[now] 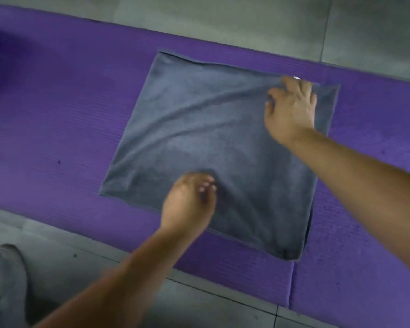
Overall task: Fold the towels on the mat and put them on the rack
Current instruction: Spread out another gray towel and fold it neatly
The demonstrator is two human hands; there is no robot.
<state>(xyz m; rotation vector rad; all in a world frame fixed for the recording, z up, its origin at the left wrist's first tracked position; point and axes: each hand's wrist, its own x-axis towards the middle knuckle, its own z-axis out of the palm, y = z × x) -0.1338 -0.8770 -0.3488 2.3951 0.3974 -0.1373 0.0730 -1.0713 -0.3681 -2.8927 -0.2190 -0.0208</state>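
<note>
- While the grey towel is spread nearly flat on the purple mat, long creases are seen running across it from its far right corner toward its left edge.
- The far edge of the towel, close to that corner, is gripped by the right hand, whose fingers are curled over the cloth; a small white tag is seen just beyond the fingertips.
- The left hand is set on the towel by its near edge, with the fingers bunched and curled down onto the cloth; whether cloth is pinched there cannot be told, since the hand is blurred.
- The mat is laid on a grey tiled floor.
- A pale shoe is seen on the floor at the lower left, apart from the mat.
</note>
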